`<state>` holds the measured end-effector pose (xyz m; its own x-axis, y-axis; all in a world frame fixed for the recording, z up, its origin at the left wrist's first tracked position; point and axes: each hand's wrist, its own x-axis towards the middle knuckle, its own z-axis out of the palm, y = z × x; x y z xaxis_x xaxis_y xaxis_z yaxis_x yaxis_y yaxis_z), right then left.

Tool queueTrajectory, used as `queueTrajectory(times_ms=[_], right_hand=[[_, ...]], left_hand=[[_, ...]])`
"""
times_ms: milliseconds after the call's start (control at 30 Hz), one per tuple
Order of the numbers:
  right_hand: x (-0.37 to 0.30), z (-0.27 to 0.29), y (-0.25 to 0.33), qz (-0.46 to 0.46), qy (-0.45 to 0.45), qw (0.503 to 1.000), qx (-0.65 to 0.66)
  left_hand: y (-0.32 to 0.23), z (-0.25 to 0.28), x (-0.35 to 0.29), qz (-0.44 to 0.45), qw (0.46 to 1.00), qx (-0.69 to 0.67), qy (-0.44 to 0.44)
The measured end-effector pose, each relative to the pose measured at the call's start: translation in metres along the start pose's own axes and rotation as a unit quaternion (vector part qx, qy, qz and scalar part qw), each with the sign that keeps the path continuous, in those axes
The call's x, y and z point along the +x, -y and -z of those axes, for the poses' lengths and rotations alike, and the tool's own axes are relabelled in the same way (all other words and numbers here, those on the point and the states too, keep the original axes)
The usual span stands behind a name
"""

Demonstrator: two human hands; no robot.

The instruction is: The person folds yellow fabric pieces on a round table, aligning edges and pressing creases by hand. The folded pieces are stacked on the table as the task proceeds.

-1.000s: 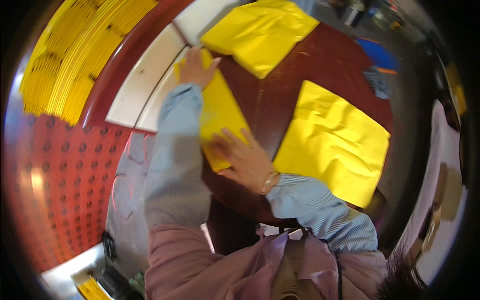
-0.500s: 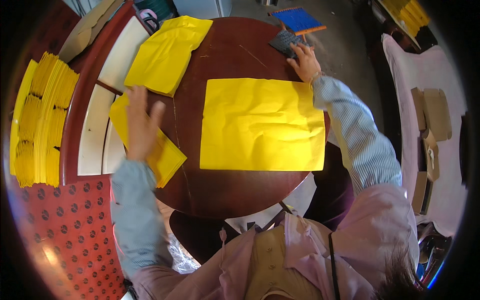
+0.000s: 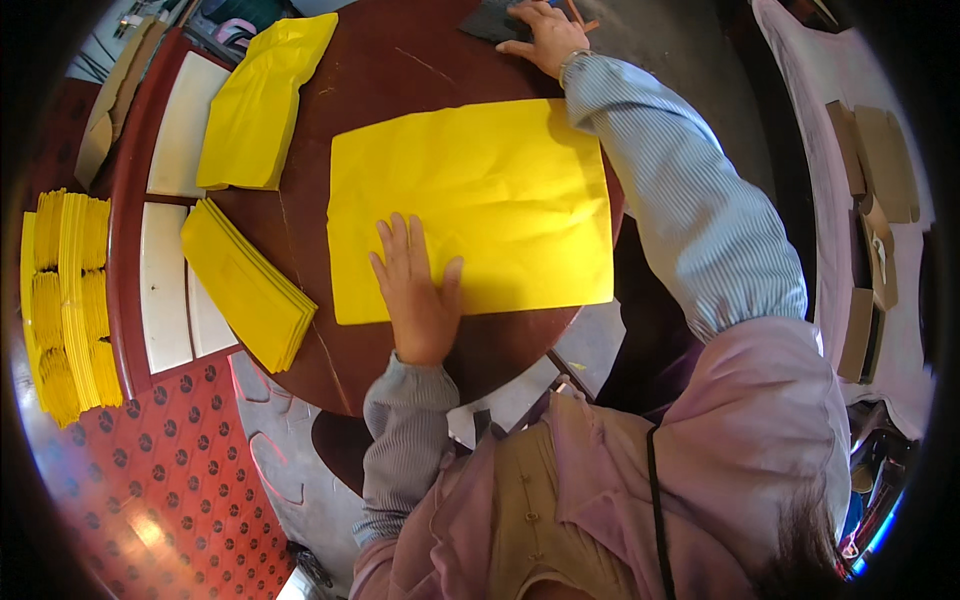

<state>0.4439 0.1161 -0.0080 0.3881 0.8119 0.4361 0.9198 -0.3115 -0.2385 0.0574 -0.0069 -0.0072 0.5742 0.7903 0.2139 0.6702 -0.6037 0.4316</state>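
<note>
A large yellow paper sheet (image 3: 500, 200), lightly creased, lies on the round dark-red table (image 3: 390, 90). My left hand (image 3: 420, 305) rests flat on its lower left part with the fingers spread. At the far edge of the table my right hand (image 3: 550, 40) lies on a dark grey textured piece (image 3: 487, 22), thumb apart from the fingers; it does not appear to grip it. Left of the sheet is a stack of folded yellow paper (image 3: 250, 290). Behind that stack lies a pile of wider yellow paper (image 3: 250, 115), creased on top.
White-topped panels in a red frame (image 3: 165, 285) stand along the table's left side. Beyond them are bundles of folded yellow paper (image 3: 70, 300) above a red patterned floor (image 3: 180, 470). Opened cardboard boxes (image 3: 885, 165) lie on a pink cloth (image 3: 810, 130) at right.
My left hand has moved right from the folded stack onto the large sheet. My right hand stays at the dark grey piece. The whole view has shifted.
</note>
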Motion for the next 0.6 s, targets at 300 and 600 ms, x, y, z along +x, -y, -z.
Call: queueTrajectory(times_ms=[300, 600], right_hand=[[-0.233, 0.139, -0.012, 0.069, 0.097, 0.927, 0.356], [-0.277, 0.144, 0.021, 0.233, 0.129, 0.896, 0.356]], left_hand=[[0.065, -0.002, 0.033, -0.078, 0.992, 0.095, 0.014], [0.021, 0.014, 0.038, -0.148, 0.986, -0.005, -0.077]])
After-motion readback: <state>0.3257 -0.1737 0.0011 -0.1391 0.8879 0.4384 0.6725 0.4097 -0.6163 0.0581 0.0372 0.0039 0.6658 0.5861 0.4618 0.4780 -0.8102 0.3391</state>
